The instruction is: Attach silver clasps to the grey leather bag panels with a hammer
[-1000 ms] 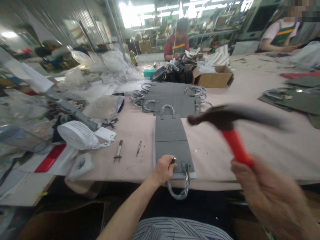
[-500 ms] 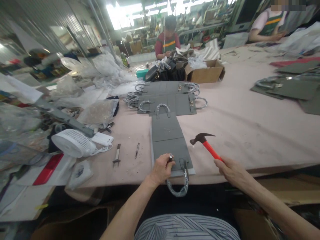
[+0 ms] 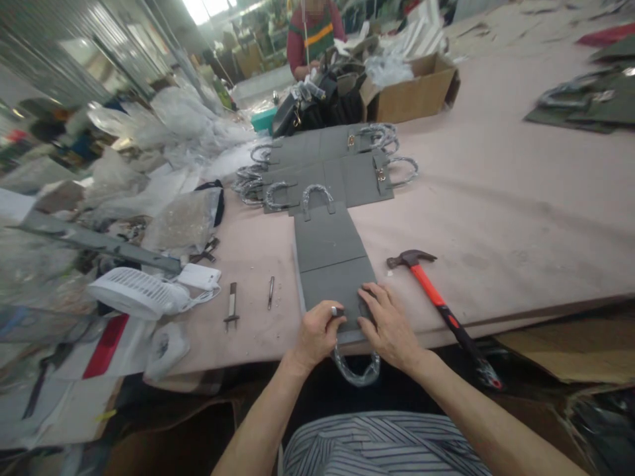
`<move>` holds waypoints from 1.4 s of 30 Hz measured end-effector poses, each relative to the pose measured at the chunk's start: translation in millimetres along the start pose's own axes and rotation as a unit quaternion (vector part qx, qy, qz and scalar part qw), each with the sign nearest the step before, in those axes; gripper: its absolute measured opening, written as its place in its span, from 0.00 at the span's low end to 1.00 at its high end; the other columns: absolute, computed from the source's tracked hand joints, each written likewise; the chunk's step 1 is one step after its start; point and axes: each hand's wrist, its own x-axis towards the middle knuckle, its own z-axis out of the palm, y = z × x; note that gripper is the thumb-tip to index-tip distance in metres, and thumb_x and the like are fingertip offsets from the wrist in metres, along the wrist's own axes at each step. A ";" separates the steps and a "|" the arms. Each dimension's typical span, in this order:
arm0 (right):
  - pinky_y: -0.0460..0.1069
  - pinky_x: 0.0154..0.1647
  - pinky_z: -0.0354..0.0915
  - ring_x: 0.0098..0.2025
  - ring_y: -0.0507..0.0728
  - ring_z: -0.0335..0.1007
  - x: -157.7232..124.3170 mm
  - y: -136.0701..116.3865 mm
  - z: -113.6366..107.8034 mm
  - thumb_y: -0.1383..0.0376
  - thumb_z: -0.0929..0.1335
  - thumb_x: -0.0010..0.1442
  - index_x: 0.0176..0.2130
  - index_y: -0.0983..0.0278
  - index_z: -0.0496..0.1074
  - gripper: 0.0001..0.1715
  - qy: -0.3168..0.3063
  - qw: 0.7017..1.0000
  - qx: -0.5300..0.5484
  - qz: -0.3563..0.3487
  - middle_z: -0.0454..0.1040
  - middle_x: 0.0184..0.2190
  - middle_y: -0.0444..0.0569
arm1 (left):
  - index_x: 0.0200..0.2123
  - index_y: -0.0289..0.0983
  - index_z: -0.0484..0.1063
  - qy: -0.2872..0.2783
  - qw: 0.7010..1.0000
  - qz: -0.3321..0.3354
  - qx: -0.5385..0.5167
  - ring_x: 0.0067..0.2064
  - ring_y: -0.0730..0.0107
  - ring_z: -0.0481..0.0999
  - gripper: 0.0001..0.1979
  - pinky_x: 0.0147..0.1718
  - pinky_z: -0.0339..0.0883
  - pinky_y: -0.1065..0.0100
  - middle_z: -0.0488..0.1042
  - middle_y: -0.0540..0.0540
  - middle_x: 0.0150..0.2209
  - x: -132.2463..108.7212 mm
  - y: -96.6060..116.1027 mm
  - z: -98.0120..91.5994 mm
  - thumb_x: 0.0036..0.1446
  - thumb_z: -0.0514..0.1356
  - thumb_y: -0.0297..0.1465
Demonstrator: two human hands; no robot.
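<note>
A grey bag panel (image 3: 333, 241) lies lengthwise before me, with a handle (image 3: 317, 192) at its far end and a plastic-wrapped handle (image 3: 358, 378) hanging past the table edge at its near end. My left hand (image 3: 317, 334) pinches a short metal punch (image 3: 335, 311) upright over the near part of the panel; its lower end is hidden by my fingers. My right hand (image 3: 389, 324) rests on the panel's right side by the handle base, thumb and fingers apart. To the right lies a claw hammer (image 3: 431, 284) with an orange and black handle, its grip end sticking out past the edge.
Two slim tools, a forked punch (image 3: 232, 307) and a metal rod (image 3: 270, 293), lie left of the panel, near a white fan (image 3: 131, 291). More grey panels (image 3: 342, 175), a cardboard box (image 3: 414, 92) and a co-worker (image 3: 315, 39) are beyond.
My right hand has let go of the hammer, which now lies on the table, and has moved left onto the panel. My left hand keeps the punch in place. The view has tilted downward.
</note>
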 end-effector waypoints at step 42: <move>0.67 0.66 0.57 0.67 0.69 0.52 -4.3 -0.4 4.7 0.65 0.65 0.63 0.62 0.68 0.66 0.29 -0.003 0.999 0.017 0.041 0.63 0.64 0.61 | 0.41 0.36 0.77 0.085 0.995 -0.056 -0.001 0.39 0.67 0.84 0.05 0.43 0.78 0.68 0.83 0.44 0.37 0.8 10.2 12.5 0.63 0.61 0.27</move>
